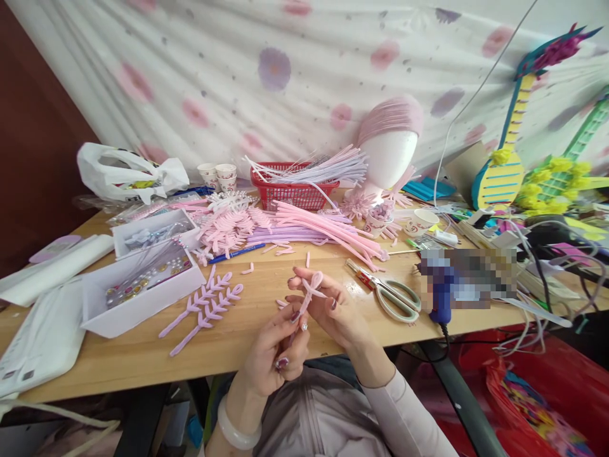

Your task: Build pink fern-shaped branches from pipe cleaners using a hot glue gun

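My left hand [278, 349] and my right hand [328, 308] meet over the near edge of the wooden table [143, 355]. Both pinch one pink pipe-cleaner piece [311, 289], which is bent into loops at its top. My left fingers grip its lower stem; my right fingers close round the loops. A white bangle [235, 431] sits on my left wrist. Two finished pink leaf-like stems [204, 308] lie on the table to the left of my hands.
Scissors [392, 295] and a blue glue gun [440, 295] lie right of my hands. White boxes [137, 282] of beads stand left. Behind are pink pipe-cleaner piles [309, 225], a red basket [295, 187], paper cups [219, 174] and a white mannequin head [390, 152].
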Demonstrator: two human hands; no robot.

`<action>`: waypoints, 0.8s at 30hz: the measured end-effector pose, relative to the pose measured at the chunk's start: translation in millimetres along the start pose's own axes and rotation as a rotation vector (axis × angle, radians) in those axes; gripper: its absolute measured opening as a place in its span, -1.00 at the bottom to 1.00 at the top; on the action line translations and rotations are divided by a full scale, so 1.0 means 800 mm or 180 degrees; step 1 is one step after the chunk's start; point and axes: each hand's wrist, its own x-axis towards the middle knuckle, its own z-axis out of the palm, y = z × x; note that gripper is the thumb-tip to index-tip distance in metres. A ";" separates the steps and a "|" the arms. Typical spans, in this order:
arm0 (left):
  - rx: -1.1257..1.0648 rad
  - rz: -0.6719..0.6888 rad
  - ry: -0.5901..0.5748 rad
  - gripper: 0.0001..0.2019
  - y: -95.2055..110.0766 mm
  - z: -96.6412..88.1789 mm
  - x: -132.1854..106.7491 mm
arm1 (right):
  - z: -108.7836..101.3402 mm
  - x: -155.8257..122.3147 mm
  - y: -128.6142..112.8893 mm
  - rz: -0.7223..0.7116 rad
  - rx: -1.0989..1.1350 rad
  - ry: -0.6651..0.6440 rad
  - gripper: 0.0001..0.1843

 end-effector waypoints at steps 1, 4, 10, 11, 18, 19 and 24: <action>0.0000 -0.0005 -0.0005 -0.90 0.000 0.000 0.000 | 0.000 0.000 -0.001 0.0012 -0.0002 0.0009 -0.33; -0.0008 -0.0003 -0.0018 -0.90 0.000 0.001 0.001 | -0.001 0.001 -0.002 0.0034 0.0051 0.0004 -0.35; 0.0030 0.0010 -0.0047 -0.91 -0.003 -0.003 0.000 | 0.000 0.003 -0.004 0.0032 0.0131 0.0049 -0.41; 0.0036 0.0010 -0.0057 -0.91 -0.003 -0.004 0.000 | 0.000 0.004 -0.004 0.0031 0.0132 0.0066 -0.41; 0.0155 -0.0011 0.0004 -0.89 -0.004 -0.003 0.000 | -0.002 0.005 -0.008 0.0100 0.0080 0.0150 -0.44; 0.0187 -0.0021 0.0019 -0.89 -0.004 -0.003 0.000 | -0.002 0.005 -0.009 0.0105 0.0081 0.0133 -0.44; 0.0287 -0.0042 0.0076 -0.87 -0.005 -0.001 0.000 | -0.004 0.003 -0.010 0.0163 0.0053 0.0109 -0.44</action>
